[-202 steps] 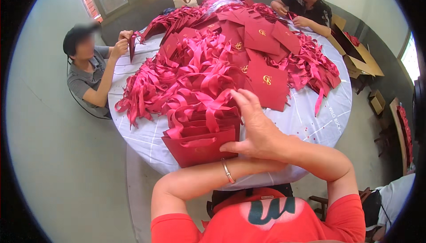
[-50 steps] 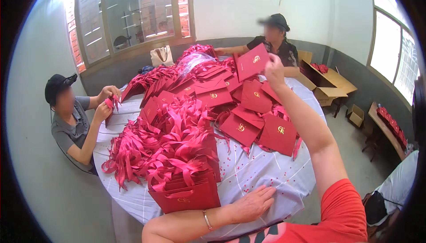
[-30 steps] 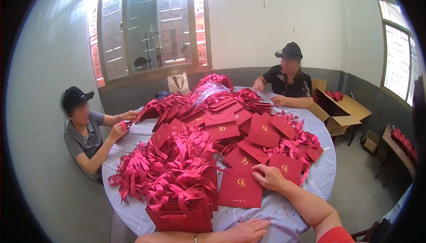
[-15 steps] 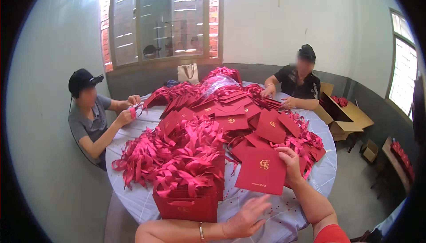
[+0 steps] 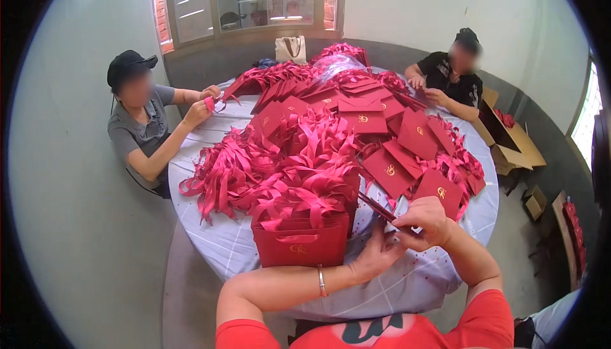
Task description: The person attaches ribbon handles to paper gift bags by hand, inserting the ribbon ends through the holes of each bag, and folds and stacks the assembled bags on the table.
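A small red paper bag (image 5: 375, 207) is held nearly edge-on above the front right of the table. My right hand (image 5: 425, 223) has its fingers closed around the near end of that bag. Against the same end, lower down, is my left hand (image 5: 380, 255), its fingers bent up at the bag and partly hidden. Left of my hands stands a packed row of upright red paper bags (image 5: 299, 247) with gold marks. Pink-red ribbon handles (image 5: 305, 186) spill over their tops. Beyond my right hand, flat red bags (image 5: 417, 134) lie in an overlapping heap.
A round table with a pale cloth (image 5: 213, 247) carries everything. One person (image 5: 143, 120) at the left handles ribbon; another person (image 5: 452, 75) works at the far right. A tote bag (image 5: 290, 49) stands at the back. Open cardboard boxes (image 5: 512, 155) sit at the right.
The bag in my right hand has turned from face-on to edge-on and come nearer. My left hand has moved up to it. The view has tilted down, showing my red shirt.
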The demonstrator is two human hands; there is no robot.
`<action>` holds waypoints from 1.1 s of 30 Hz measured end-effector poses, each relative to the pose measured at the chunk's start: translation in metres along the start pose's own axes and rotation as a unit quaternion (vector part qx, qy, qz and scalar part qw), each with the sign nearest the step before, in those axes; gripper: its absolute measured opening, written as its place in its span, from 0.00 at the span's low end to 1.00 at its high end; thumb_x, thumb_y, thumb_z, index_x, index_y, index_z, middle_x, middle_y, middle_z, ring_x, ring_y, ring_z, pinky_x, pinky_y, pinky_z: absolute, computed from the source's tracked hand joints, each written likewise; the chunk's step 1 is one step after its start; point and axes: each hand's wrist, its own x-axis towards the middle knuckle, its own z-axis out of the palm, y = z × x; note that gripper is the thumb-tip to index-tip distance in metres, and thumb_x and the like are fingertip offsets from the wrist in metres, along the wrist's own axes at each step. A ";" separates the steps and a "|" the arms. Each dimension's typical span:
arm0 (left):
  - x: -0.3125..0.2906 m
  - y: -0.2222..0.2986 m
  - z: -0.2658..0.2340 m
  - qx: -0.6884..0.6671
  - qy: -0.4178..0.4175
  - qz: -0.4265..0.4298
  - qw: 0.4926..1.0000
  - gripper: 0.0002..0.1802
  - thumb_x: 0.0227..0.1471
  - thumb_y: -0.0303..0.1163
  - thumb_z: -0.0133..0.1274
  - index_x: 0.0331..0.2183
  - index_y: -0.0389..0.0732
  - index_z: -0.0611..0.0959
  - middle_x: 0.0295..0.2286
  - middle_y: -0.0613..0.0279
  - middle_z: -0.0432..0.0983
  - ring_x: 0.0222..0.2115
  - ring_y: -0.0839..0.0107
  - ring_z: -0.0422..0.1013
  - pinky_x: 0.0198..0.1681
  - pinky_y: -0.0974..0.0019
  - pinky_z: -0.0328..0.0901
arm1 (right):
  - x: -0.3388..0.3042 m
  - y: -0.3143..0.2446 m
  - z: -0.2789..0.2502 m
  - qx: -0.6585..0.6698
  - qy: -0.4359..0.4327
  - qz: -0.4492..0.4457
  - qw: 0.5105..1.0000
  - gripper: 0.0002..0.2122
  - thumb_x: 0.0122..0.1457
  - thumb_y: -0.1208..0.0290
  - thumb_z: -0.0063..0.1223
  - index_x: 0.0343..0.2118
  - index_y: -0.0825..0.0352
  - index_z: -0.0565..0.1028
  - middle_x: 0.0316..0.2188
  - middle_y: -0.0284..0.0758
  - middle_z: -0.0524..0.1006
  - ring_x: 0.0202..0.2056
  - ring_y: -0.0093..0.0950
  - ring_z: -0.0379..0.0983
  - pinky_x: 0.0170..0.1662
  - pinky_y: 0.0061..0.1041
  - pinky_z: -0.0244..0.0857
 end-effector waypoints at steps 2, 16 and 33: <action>-0.002 -0.003 -0.006 0.114 -0.026 0.043 0.992 0.39 0.50 0.28 0.57 0.57 0.39 0.54 0.46 0.55 0.64 0.46 0.67 0.67 0.49 0.65 0.65 | 0.000 -0.013 0.002 -0.064 -0.069 -0.014 0.995 0.13 0.42 0.69 0.65 0.32 0.62 0.77 0.16 0.29 0.72 0.16 0.27 0.70 0.19 0.24 0.62; -0.017 0.018 0.008 0.267 -0.090 0.095 0.955 0.22 0.44 0.25 0.57 0.44 0.36 0.71 0.39 0.53 0.71 0.42 0.62 0.71 0.44 0.61 0.67 | -0.036 -0.048 0.005 -0.077 -0.093 0.098 0.988 0.21 0.48 0.54 0.63 0.38 0.64 0.74 0.19 0.34 0.74 0.21 0.32 0.73 0.22 0.28 0.66; -0.014 0.024 0.004 0.299 -0.043 0.052 0.952 0.33 0.47 0.25 0.54 0.54 0.31 0.62 0.41 0.44 0.73 0.43 0.57 0.72 0.47 0.59 0.66 | 0.046 -0.114 -0.104 0.093 0.342 0.096 0.930 0.31 0.51 0.65 0.62 0.55 0.74 0.62 0.43 0.43 0.73 0.25 0.20 0.69 0.26 0.17 0.64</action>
